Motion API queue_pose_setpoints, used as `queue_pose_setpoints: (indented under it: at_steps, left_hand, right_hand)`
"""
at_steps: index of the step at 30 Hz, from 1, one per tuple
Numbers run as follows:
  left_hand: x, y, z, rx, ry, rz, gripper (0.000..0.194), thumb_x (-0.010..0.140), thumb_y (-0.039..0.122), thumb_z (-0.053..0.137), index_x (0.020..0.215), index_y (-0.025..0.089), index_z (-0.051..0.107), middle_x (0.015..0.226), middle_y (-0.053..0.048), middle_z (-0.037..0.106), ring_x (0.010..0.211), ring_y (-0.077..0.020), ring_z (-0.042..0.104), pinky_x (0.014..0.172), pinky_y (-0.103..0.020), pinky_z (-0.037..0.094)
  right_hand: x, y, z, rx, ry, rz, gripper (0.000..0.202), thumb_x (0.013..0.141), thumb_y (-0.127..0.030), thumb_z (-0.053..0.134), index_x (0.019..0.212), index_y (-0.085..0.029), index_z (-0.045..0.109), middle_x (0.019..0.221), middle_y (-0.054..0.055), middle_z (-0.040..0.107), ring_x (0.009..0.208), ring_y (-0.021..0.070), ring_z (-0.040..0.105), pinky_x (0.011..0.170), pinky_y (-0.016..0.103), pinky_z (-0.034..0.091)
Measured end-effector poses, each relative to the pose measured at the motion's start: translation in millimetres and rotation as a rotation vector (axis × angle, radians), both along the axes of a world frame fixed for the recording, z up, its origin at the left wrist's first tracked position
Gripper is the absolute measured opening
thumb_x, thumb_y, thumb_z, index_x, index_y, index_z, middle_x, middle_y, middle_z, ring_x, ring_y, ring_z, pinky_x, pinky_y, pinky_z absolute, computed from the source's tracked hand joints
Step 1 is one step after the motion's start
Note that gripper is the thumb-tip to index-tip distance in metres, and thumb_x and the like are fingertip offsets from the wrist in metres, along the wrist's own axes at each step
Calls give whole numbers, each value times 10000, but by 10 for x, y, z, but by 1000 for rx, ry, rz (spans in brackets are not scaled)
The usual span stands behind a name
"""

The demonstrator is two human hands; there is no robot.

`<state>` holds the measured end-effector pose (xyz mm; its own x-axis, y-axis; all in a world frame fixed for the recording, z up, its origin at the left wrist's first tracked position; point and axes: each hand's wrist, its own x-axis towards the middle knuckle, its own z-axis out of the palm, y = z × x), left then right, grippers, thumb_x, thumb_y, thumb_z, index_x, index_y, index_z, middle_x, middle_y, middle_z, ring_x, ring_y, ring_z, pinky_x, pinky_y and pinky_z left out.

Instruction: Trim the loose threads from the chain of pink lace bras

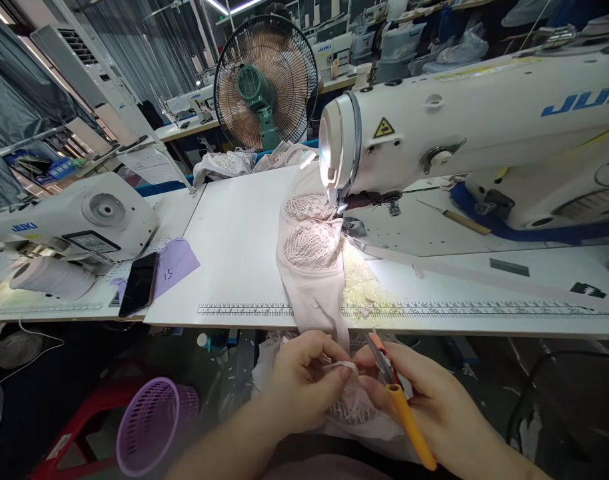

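A pale pink lace bra (312, 247) lies on the white sewing table, its upper edge under the head of the sewing machine (414, 133), its lower end hanging over the front edge. Below that edge, my left hand (304, 380) pinches a thin pale strip of the fabric (345, 365) between thumb and fingers. My right hand (429, 400) is closed around small scissors with a yellow-orange handle (409, 427), blades pointing up and left, while its thumb and forefinger meet the same strip. More lace fabric (354, 407) hangs beneath both hands.
On the left are a black phone (138, 283), a purple paper (174, 267), a thread cone (52, 277) and another machine (74, 217). An awl (457, 219) lies to the right. A purple basket (149, 427) and red stool (84, 427) stand below. Behind is a fan (265, 83).
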<state>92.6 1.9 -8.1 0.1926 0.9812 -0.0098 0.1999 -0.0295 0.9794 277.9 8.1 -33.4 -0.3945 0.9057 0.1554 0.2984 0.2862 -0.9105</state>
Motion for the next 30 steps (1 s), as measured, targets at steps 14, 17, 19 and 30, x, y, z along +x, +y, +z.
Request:
queue_pose_setpoints:
  at_steps: [14, 17, 19, 30]
  left_hand:
    - [-285, -105, 21, 96, -129, 152, 148, 822, 295, 634, 754, 171, 591, 693, -9, 555, 609, -123, 519, 540, -222, 424]
    - [-379, -154, -11, 153, -167, 180, 103, 847, 263, 629, 788, 179, 620, 730, -13, 564, 663, -136, 542, 603, -245, 455]
    - [-440, -176, -28, 199, -204, 193, 70, 854, 244, 626, 812, 188, 634, 754, -16, 569, 695, -148, 557, 644, -271, 477]
    - [-626, -241, 5, 221, -347, 119, 95, 842, 155, 645, 881, 221, 702, 820, -44, 696, 759, -157, 641, 649, -249, 521]
  right_hand:
    - [100, -241, -429, 455, -202, 82, 257, 842, -51, 418, 921, -221, 593, 1036, 119, 714, 910, 221, 679, 731, 336, 551]
    - [91, -258, -360, 437, -100, 88, 221, 842, -46, 441, 904, -224, 557, 969, 103, 709, 856, 205, 676, 704, 314, 541]
    - [97, -266, -283, 378, -38, 89, 182, 841, -66, 476, 883, -233, 534, 878, 68, 692, 772, 192, 665, 647, 293, 531]
    - [52, -311, -176, 235, 37, 11, 144, 865, -128, 528, 772, -230, 492, 633, -21, 595, 523, 128, 565, 486, 228, 442]
